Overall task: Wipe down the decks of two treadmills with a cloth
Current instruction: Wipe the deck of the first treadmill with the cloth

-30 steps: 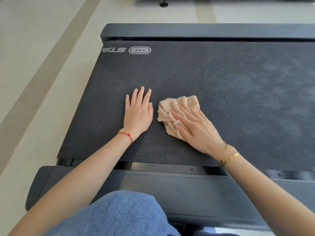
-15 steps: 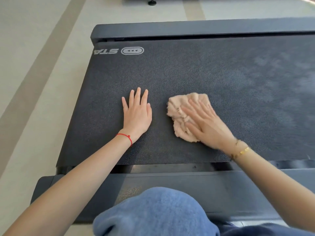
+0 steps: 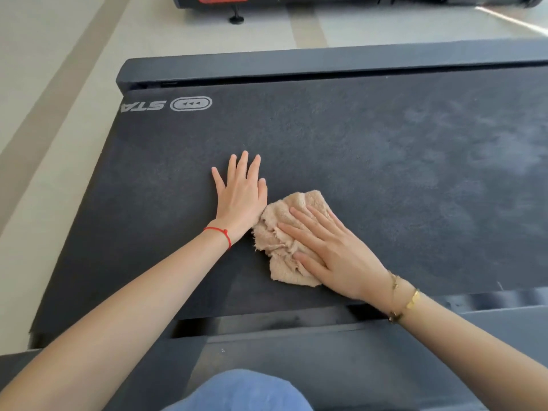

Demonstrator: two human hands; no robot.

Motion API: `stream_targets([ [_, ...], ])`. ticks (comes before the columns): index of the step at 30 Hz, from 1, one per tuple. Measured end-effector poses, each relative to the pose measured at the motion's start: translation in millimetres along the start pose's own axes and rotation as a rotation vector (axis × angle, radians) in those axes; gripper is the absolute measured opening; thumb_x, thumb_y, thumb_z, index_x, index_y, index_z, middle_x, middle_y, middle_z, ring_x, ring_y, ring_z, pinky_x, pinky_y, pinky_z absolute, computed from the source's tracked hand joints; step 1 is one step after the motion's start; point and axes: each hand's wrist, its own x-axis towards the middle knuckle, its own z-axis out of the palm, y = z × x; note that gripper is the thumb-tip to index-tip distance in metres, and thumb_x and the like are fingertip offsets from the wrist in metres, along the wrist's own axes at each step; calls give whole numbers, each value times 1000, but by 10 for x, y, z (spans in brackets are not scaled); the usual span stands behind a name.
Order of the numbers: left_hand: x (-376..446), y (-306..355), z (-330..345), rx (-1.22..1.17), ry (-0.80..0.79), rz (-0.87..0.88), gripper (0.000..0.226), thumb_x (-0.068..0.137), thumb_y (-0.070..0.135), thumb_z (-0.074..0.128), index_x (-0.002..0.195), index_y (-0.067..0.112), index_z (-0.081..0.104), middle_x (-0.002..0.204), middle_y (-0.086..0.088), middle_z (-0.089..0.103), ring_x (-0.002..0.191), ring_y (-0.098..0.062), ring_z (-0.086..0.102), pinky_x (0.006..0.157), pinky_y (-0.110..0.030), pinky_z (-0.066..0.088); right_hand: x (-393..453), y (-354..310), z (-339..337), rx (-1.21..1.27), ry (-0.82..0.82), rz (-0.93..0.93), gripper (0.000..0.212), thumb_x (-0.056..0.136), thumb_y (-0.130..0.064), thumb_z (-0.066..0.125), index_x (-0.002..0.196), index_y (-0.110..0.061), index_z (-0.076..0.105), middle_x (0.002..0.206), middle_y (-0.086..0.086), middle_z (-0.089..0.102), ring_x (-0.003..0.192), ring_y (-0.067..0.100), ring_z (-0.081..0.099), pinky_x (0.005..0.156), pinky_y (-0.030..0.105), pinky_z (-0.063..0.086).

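Pressing flat on the cloth (image 3: pixel 284 244), the right hand (image 3: pixel 338 256) has its fingers straight and slightly spread, pinning the bunched fabric to the belt (image 3: pixel 355 161) rather than pinching it. The cloth lies mostly under and ahead of those fingers, its near edge touching the heel of the left hand (image 3: pixel 241 197), which rests flat on the belt just beside it, fingers extended. Pale smears show on the belt well to the right of the grip, so this deck appears only partly wiped. Risks noted: the cloth is wadded, so little of it meets the belt and streaks may remain; a flat press could let it slip out from under the palm; the bracing hand blocks strokes to that side. A second treadmill (image 3: pixel 326 1) sits beyond.
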Motion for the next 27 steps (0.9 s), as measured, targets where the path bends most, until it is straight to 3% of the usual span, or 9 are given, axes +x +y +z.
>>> stream_targets([
  [3, 123, 95, 29, 8, 12, -2, 54, 106, 32, 28, 157, 19, 17, 165, -6, 10, 153, -24, 2, 119, -63, 1, 252, 578, -115, -30, 47, 114, 55, 102, -46, 27, 154, -31, 18, 164, -2, 9, 151, 17, -2, 123, 42, 1],
  [7, 305, 229, 94, 25, 41, 14, 54, 106, 32, 28, 157, 20, 17, 165, -5, 11, 153, -23, 2, 119, -62, 0, 765, 1181, -316, -4, 85, 403, 53, 104, -43, 28, 154, -30, 19, 164, 0, 7, 151, 23, -3, 122, 42, -3],
  [15, 629, 457, 166, 28, 18, -31, 54, 106, 34, 27, 157, 20, 16, 165, -4, 10, 153, -23, 0, 119, -62, -1, 571, 1281, -281, 18, 52, 44, 55, 101, -50, 30, 154, -35, 20, 163, -6, 10, 151, 16, -1, 123, 40, -2],
  [19, 615, 475, 195, 56, 43, -55, 56, 105, 36, 25, 158, 23, 14, 165, -2, 10, 153, -21, 1, 120, -59, 0, 1009, 1828, -431, -26, 125, 176, 55, 102, -42, 34, 154, -28, 22, 164, 0, 9, 151, 23, 0, 122, 41, -4],
  [23, 605, 499, 230, 102, 54, -66, 58, 103, 38, 17, 158, 23, 10, 166, -1, 9, 153, -21, 1, 121, -57, 3, 1788, 2221, -555, -15, 93, 396, 55, 102, -44, 24, 155, -30, 18, 164, 4, 3, 151, 28, -2, 121, 48, -4],
  [27, 607, 503, 242, 141, 50, -63, 58, 102, 37, 16, 158, 22, 10, 166, -2, 8, 153, -21, 1, 120, -59, 7, 2287, 2005, -503, -42, 59, 287, 54, 102, -42, 18, 154, -28, 19, 164, 5, 7, 151, 28, -4, 121, 49, -6],
])
